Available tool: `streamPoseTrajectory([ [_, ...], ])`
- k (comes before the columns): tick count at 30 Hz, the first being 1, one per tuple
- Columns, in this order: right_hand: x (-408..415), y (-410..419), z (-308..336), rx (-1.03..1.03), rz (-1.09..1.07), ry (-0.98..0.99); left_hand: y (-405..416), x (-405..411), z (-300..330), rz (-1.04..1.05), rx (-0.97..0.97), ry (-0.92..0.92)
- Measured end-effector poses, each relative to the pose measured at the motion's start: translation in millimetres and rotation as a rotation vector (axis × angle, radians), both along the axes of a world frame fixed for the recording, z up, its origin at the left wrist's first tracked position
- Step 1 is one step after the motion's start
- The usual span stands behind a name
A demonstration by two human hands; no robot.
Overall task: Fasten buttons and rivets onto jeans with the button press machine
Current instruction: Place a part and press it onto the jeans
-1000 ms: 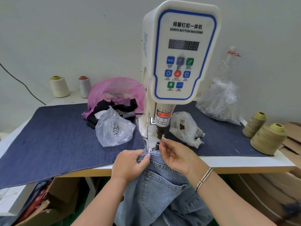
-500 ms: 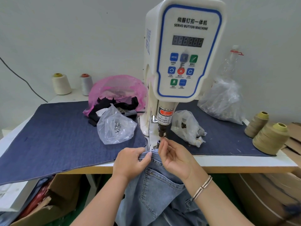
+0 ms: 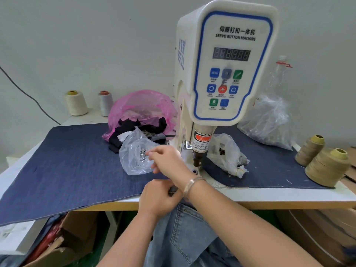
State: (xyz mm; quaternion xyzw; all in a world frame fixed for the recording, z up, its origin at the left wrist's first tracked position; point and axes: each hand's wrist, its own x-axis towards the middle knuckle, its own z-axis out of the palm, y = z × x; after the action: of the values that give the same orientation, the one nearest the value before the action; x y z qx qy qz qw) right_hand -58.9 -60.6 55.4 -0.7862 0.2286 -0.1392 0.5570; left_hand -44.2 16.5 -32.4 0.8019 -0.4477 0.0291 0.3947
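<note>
Since a second ago my right hand (image 3: 165, 160) has left the jeans (image 3: 185, 234) and crossed over my left wrist to the clear bag (image 3: 137, 157) of silver rivets, fingers loosely curled at its mouth; whether they pinch anything I cannot tell. My left hand (image 3: 158, 197) keeps its grip on the waistband at the desk (image 3: 289, 197) edge, fingers curled round the denim, just in front of the press (image 3: 221, 74) and its lower die (image 3: 195, 171). Most of the jeans hang below the desk, back pocket facing up, and a second bag (image 3: 225, 153) of dark studs lies right of the press.
</note>
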Motion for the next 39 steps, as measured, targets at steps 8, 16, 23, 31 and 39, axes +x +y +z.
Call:
streamPoseTrajectory([
  [8,67,-14,-36,-0.904,0.136,0.376,0,2,-1,0.073,0.121,0.1],
  [16,74,-16,-46,-1.057,0.173,0.397,0,-2,3,0.118,0.185,0.054],
  [23,75,-13,-45,-1.205,0.22,0.421,0,0,1,0.103,0.18,0.067],
  [31,71,-15,-45,-1.142,0.196,0.328,-1,1,-1,0.098,0.247,0.014],
  [39,74,-17,-48,-0.997,0.163,0.362,-2,-1,0,0.095,0.23,-0.019],
])
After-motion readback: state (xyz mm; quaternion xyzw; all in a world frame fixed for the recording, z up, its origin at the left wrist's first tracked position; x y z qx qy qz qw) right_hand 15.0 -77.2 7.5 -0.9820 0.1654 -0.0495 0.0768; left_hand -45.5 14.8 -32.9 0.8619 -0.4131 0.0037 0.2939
